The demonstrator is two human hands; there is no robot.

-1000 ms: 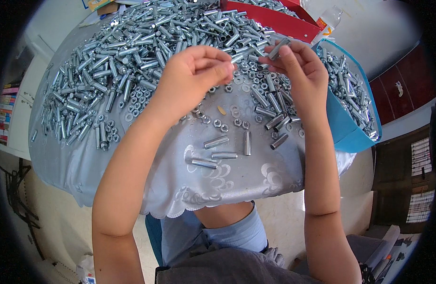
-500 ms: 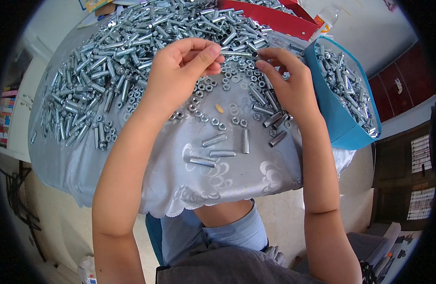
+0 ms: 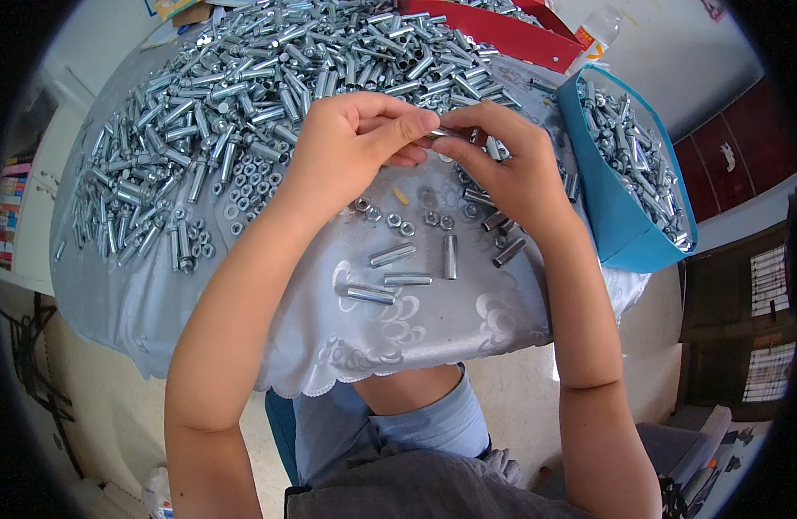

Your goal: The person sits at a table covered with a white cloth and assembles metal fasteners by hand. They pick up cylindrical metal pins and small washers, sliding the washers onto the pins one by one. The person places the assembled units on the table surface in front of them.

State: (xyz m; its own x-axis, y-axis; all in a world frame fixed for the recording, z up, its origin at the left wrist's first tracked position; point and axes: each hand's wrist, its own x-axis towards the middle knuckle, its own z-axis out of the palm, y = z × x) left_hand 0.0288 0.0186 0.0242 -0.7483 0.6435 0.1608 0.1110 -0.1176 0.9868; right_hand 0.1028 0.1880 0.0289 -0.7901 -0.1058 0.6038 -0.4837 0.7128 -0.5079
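Note:
My left hand [image 3: 351, 143] is closed, thumb against fingers, around one end of a shiny metal anchor bolt [image 3: 438, 132]. The thumb and forefinger of my right hand [image 3: 511, 156] pinch its other end, so only a short stretch shows between the fingertips. Whether a nut or a sleeve sits on it is hidden. Below the hands, several loose metal sleeves [image 3: 450, 257] lie on the grey tablecloth [image 3: 450, 320]. Hex nuts [image 3: 407, 228] and a small tan oval piece [image 3: 401, 197] are scattered just under my fingers.
A large heap of anchor bolts [image 3: 268, 78] covers the far and left table. At the right edge stands a blue bin [image 3: 619, 212] full of bolts. Behind are a red box [image 3: 502, 36] holding metal parts and a clear bottle [image 3: 599, 30].
My two hands have come closer together and nearer to me, covering most of the anchor bolt that showed between them before. The loose sleeves on the cloth have stayed put.

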